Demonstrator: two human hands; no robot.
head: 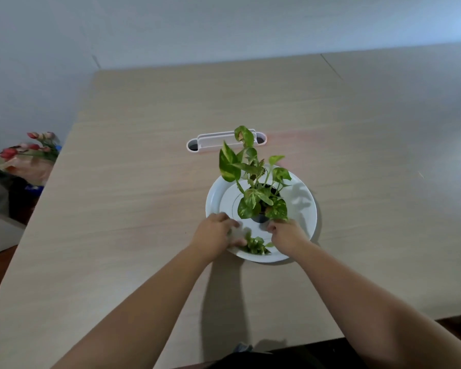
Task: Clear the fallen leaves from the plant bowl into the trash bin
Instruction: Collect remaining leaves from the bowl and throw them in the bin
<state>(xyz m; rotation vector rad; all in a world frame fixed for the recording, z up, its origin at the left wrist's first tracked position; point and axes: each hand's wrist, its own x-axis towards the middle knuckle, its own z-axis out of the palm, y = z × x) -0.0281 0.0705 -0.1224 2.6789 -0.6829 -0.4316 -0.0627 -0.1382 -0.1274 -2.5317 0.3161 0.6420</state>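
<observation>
A wide white plant bowl (pixel 308 209) sits on the wooden table, with a small dark pot of a green-and-yellow leafed plant (pixel 253 187) in its middle. A pile of green fallen leaves (pixel 256 246) lies inside the bowl's near rim. My left hand (pixel 214 237) rests over the near-left rim, and its blurred fingers touch the left side of the pile. My right hand (pixel 286 235) is in the bowl just right of the pile. Its fingers are curled beside the pot's base, under an overhanging leaf. Whether it holds anything is hidden.
A white cable slot (pixel 210 142) is set into the table (pixel 133 198) behind the plant. Off the table's left edge, a bouquet of red and pink tulips (pixel 30 153) in wrapping lies over a dark container (pixel 22 198). The table's near edge is close to my body.
</observation>
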